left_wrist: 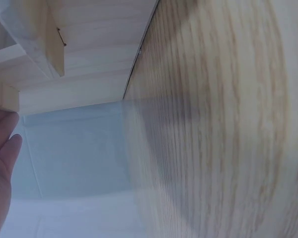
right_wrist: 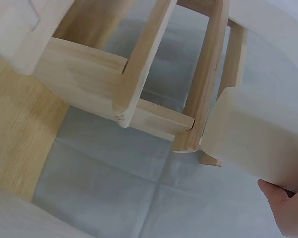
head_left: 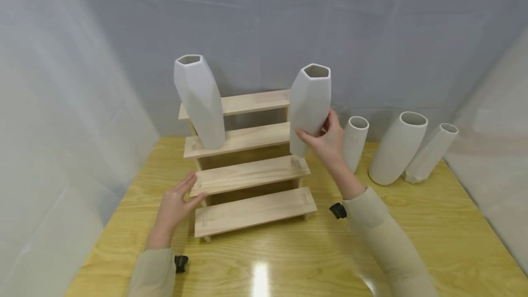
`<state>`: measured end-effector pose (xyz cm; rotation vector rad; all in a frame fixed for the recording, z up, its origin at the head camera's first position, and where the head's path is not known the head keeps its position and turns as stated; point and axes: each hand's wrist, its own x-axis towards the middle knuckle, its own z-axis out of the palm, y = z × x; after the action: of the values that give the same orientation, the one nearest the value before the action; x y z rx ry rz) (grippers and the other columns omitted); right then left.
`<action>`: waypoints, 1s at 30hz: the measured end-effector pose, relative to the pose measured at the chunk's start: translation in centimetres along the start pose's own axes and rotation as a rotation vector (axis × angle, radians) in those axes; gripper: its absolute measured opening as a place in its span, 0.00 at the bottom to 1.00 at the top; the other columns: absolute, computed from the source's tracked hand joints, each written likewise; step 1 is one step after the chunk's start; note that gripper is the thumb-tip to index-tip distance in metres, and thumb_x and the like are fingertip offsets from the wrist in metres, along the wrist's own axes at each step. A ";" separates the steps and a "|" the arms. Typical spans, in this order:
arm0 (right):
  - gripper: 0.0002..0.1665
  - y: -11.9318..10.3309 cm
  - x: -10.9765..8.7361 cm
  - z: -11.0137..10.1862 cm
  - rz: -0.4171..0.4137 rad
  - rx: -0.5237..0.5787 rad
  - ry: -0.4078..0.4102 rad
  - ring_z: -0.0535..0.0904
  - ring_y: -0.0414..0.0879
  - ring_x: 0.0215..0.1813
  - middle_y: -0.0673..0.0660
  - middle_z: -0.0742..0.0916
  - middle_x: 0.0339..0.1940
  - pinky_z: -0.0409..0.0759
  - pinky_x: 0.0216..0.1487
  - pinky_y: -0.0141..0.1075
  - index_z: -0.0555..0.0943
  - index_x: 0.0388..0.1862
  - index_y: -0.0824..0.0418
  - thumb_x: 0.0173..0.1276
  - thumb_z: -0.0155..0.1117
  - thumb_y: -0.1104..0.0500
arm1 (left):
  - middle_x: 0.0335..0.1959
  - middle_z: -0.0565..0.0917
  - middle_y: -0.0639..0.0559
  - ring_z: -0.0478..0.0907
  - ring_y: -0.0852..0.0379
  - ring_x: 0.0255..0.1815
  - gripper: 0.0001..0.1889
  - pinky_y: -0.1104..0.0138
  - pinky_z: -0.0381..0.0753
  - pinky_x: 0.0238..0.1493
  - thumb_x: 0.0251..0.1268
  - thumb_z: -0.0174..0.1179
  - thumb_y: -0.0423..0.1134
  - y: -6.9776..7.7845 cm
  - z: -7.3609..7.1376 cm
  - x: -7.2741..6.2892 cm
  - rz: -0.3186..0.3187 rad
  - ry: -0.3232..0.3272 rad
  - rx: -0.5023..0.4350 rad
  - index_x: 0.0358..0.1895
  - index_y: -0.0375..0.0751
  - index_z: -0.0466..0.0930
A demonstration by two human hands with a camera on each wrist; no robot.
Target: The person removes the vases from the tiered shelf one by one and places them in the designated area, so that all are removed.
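My right hand [head_left: 327, 143] grips a white faceted vase [head_left: 310, 104] by its lower part, the thumb in front. The vase is upright with a slight tilt, its base by the right end of the second-highest step; whether it touches the wood I cannot tell. In the right wrist view, the vase's base [right_wrist: 258, 141] shows beside the step ends. My left hand [head_left: 175, 203] rests its straight fingers at the left end of a lower step of the wooden stepped stand [head_left: 247, 175]. Another white faceted vase [head_left: 202, 100] stands at the left on the second-highest step.
On the yellow wood-grain table [head_left: 264, 260], right of the stand, are a slim white vase [head_left: 354, 143], a wide rounded vase [head_left: 396, 150] and a narrow faceted vase [head_left: 429, 155]. Grey-white cloth [head_left: 264, 26] hangs behind and at both sides.
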<state>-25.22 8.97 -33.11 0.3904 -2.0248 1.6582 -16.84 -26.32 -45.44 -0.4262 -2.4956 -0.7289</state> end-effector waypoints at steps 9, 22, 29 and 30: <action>0.39 0.3 -1.6 -1.6 0.011 -0.023 0.003 0.74 0.53 0.48 0.64 0.76 0.49 0.77 0.45 0.46 0.64 0.55 0.70 0.44 0.72 0.68 | 0.55 0.70 0.34 0.70 0.37 0.51 0.32 0.50 0.71 0.49 0.41 0.69 0.37 0.1 0.0 0.0 0.005 0.003 0.005 0.52 0.25 0.70; 0.40 1.7 -3.5 -3.6 0.022 -0.029 0.025 0.74 0.53 0.48 0.64 0.76 0.49 0.76 0.46 0.46 0.64 0.56 0.70 0.43 0.71 0.71 | 0.57 0.69 0.36 0.69 0.38 0.52 0.32 0.50 0.70 0.50 0.46 0.67 0.42 0.0 -0.2 -0.1 -0.027 -0.018 0.009 0.54 0.27 0.70; 0.38 2.3 -4.4 -4.1 0.040 -0.084 0.032 0.73 0.55 0.50 0.65 0.76 0.50 0.75 0.48 0.46 0.64 0.54 0.71 0.43 0.71 0.70 | 0.56 0.69 0.35 0.69 0.37 0.53 0.32 0.50 0.70 0.49 0.46 0.67 0.42 0.0 -0.4 -0.2 -0.023 -0.011 0.001 0.53 0.26 0.70; 0.38 2.4 -4.5 -4.2 0.041 -0.087 0.032 0.73 0.55 0.50 0.66 0.76 0.50 0.75 0.48 0.46 0.64 0.54 0.71 0.43 0.71 0.70 | 0.56 0.69 0.35 0.69 0.37 0.52 0.32 0.50 0.71 0.49 0.46 0.67 0.41 0.0 -0.4 -0.2 -0.020 -0.008 0.003 0.53 0.26 0.70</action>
<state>-21.81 13.19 -36.92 0.2918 -2.0858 1.5844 -16.50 -26.54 -45.28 -0.4046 -2.5114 -0.7329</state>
